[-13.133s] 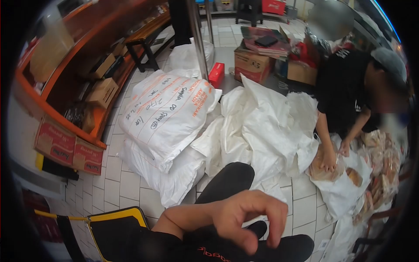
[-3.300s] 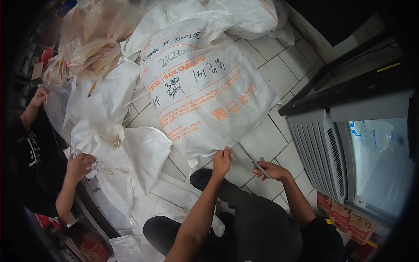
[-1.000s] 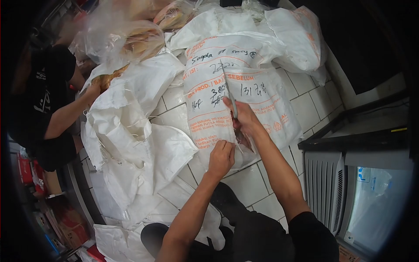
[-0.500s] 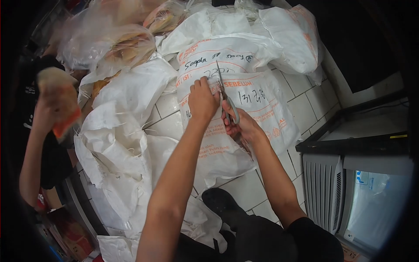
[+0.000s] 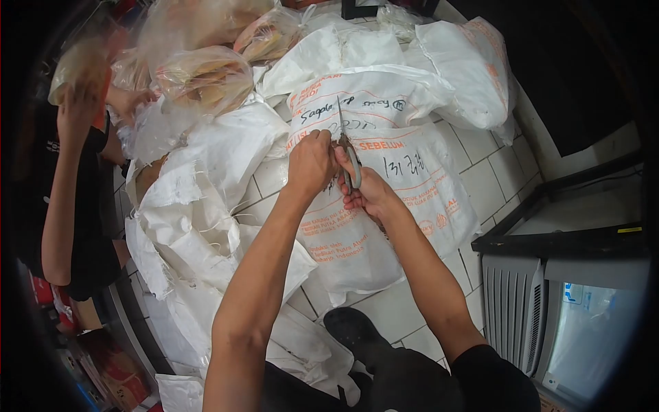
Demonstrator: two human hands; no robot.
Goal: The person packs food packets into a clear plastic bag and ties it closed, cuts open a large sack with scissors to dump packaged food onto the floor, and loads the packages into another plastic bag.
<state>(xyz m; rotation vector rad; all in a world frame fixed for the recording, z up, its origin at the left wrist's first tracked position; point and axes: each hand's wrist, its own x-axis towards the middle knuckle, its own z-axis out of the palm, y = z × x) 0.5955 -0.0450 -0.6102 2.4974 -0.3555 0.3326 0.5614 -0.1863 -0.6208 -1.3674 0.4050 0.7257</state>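
Note:
A white woven sack [image 5: 432, 178] with orange print and black handwriting lies on the tiled floor in front of me, slit from its near edge up towards its middle. My left hand [image 5: 312, 161] is closed on the sack's cloth just left of the cut. In my right hand [image 5: 367, 192] are grey-handled scissors [image 5: 351, 165], their blade pointing up over the sack's handwriting. The two hands are close together. What lies inside the slit is mostly hidden by my right hand and forearm.
At the left a co-worker [image 5: 65, 185] lifts a plastic-wrapped item [image 5: 79, 69]. Clear bags of flat brown pieces [image 5: 206, 79] and an opened white sack [image 5: 185, 206] lie nearer the middle. Another full sack [image 5: 460, 72] lies behind; a glass-fronted appliance [image 5: 583, 336] stands right.
Since a second ago, my left hand has moved up the sack beside the scissors, and the slit reaches further up. The co-worker has raised an item from the opened sack.

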